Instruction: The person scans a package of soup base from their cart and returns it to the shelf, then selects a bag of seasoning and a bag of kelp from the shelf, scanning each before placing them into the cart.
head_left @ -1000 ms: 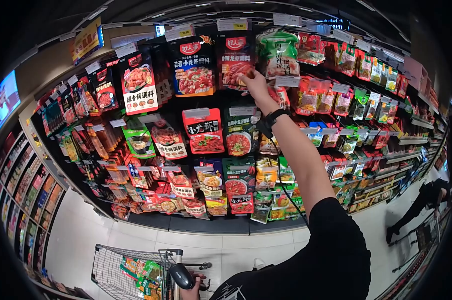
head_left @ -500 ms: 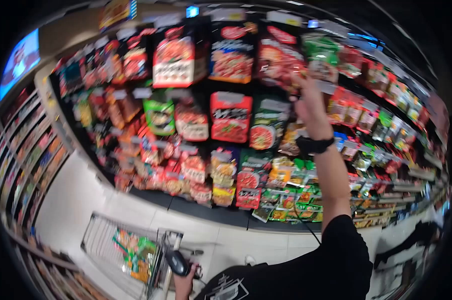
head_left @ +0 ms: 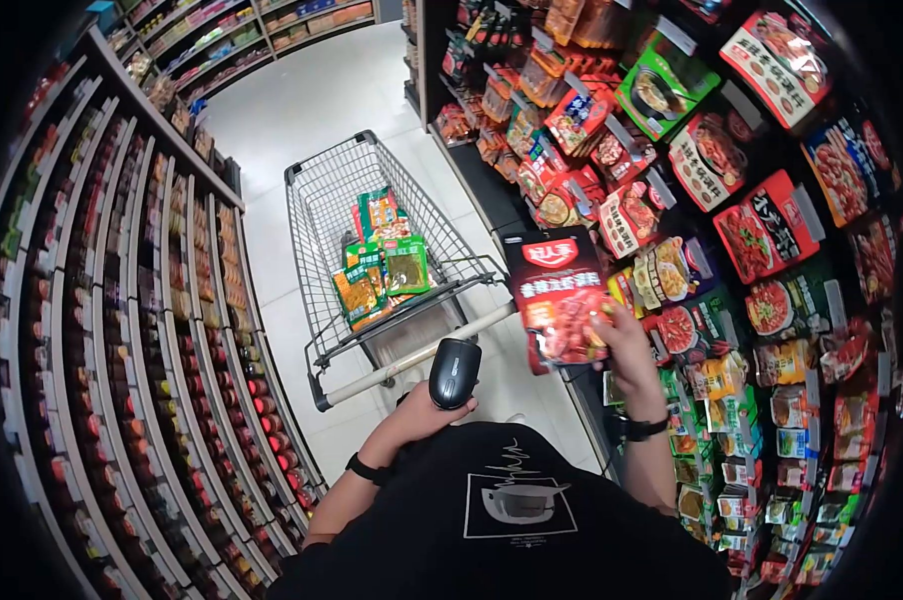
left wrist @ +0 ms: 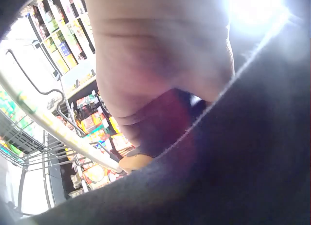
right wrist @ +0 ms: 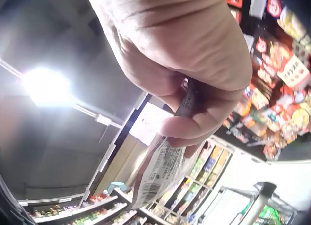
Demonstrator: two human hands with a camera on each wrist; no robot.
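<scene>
My right hand grips a dark red and black seasoning pouch by its lower right side, its printed front facing up. In the right wrist view, the pouch shows its back with a barcode, pinched between thumb and curled fingers. My left hand holds a black handheld barcode scanner just behind the cart's handle. In the left wrist view, dark cloth covers much of that hand. Green and orange packets lie in the shopping cart.
The cart's handle bar crosses in front of my body. On the right stands a rack of hanging seasoning pouches; on the left are shelves of jars. Pale tiled floor runs between them.
The pouch has come off the top row of the rack in my right hand, down beside the cart. The view has turned left and down. The left hand still holds the scanner.
</scene>
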